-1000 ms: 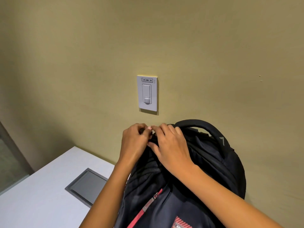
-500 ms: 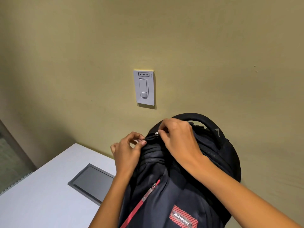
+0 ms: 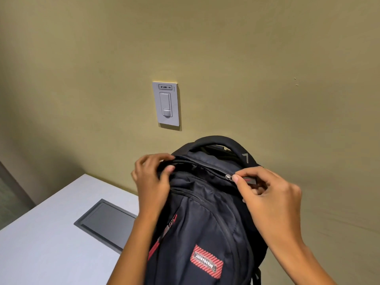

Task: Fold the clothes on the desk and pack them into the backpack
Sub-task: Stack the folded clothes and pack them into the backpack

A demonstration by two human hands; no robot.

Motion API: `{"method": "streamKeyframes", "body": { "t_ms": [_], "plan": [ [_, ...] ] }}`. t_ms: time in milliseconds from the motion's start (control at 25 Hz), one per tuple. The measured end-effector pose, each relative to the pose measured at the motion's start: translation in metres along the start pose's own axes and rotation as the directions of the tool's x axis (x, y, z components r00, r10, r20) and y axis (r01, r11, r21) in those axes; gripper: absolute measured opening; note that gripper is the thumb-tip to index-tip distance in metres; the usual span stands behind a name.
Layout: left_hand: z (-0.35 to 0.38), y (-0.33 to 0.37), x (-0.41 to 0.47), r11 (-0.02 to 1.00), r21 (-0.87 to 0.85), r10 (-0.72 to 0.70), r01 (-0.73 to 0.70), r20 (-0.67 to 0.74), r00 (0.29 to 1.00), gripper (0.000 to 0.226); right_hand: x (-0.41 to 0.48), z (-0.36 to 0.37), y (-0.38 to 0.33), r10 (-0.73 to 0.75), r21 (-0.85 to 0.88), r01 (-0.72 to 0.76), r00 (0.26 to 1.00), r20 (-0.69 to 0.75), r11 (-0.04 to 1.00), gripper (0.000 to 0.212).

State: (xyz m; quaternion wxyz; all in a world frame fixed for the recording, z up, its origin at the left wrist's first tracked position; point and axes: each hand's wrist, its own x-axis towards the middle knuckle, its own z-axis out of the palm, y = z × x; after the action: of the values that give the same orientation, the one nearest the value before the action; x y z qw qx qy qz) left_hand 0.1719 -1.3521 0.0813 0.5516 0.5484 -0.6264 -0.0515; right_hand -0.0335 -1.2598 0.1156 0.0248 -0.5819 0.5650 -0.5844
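The right hand [image 3: 267, 194] pinches the zipper pull [image 3: 247, 179] between thumb and first finger. Its other fingers are curled in. The pull is on the top right side of the black backpack [image 3: 205, 233]. The zipper line runs from the pull back across the top of the backpack.

The left hand [image 3: 152, 179] grips the top left side of the backpack. Its fingers curl over the edge and its thumb presses on the cloth.

The backpack stands up tall, close to the person. Its bottom is out of view. Its carry handle [image 3: 216, 140] arches over the top. A red patch [image 3: 206, 261] is low on the front.

To the left of the backpack is the white counter [image 3: 41, 233], with a grey flap [image 3: 104, 221] set into it. Behind the backpack is a tan wall [image 3: 267, 68]. A grey wall switch [image 3: 166, 103] is above the backpack, a bit to the left.
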Motion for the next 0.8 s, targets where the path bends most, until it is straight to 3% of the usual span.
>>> {"method": "streamKeyframes", "body": {
  "t_ms": [120, 200, 400, 480, 640, 800],
  "plan": [
    [0.015, 0.042, -0.021, 0.948, 0.027, 0.31, -0.317, 0.148, 0.939, 0.014, -0.001, -0.001, -0.005, -0.025, 0.008, 0.025, 1.0, -0.004, 1.0, 0.012],
    [0.022, 0.059, -0.033, 0.91, 0.052, 0.396, -0.412, 0.19, 0.898, 0.012, -0.002, -0.005, -0.002, -0.011, -0.013, 0.011, 1.0, -0.02, 1.0, 0.013],
    [0.01, 0.062, -0.028, 0.918, 0.139, 0.368, -0.373, 0.06, 0.928, 0.011, -0.019, -0.031, 0.018, 0.062, -0.06, -0.064, 0.998, -0.033, 0.996, 0.012],
    [0.002, 0.062, -0.027, 0.921, 0.163, 0.357, -0.355, 0.019, 0.934, 0.012, -0.031, -0.041, 0.033, 0.18, -0.099, -0.177, 0.983, 0.024, 0.979, 0.014],
    [-0.012, 0.055, -0.032, 0.942, 0.139, 0.311, -0.305, -0.023, 0.95, 0.013, -0.066, -0.039, 0.072, 0.484, -0.245, -0.437, 0.854, 0.188, 0.866, 0.021],
    [-0.026, 0.046, -0.044, 0.941, 0.082, 0.328, -0.328, 0.006, 0.945, 0.013, -0.085, -0.027, 0.094, 0.562, -0.307, -0.484, 0.784, 0.264, 0.819, 0.019]
  ]
}}
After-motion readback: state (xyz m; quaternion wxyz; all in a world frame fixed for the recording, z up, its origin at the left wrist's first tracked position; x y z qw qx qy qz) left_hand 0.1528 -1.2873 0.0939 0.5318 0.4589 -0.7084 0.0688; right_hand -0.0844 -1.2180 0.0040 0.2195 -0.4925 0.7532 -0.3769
